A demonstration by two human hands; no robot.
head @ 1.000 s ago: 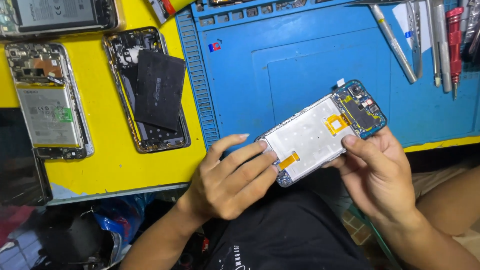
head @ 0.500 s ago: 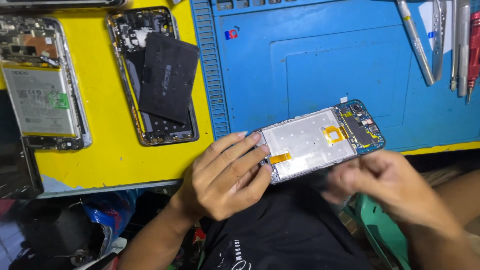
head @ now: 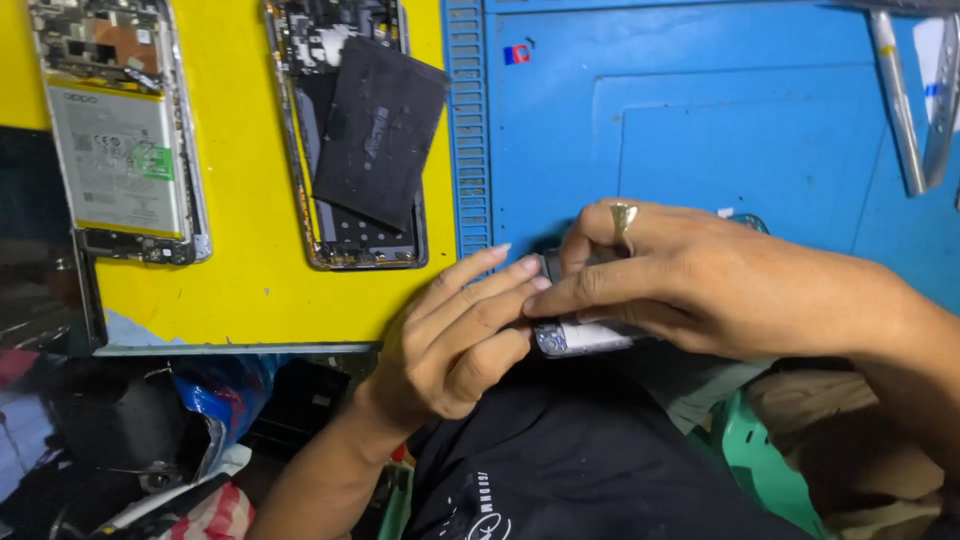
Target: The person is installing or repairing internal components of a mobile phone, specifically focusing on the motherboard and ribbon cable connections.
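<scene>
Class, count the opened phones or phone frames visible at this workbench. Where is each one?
3. One opened phone with its battery showing lies far left on the yellow mat, one with a loose black panel beside it, one phone frame is held in both hands, mostly hidden. Others may lie outside the view.

Bright, even light falls on the blue mat (head: 700, 120) from above; colours are saturated. Below the mat's near edge everything sinks into dim shadow. Slight softness blurs the right hand (head: 700, 285).

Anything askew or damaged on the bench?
Yes: the black battery lies crooked across the middle opened phone, one corner past its frame onto the blue mat. Both hands hide most of the held phone frame.
</scene>
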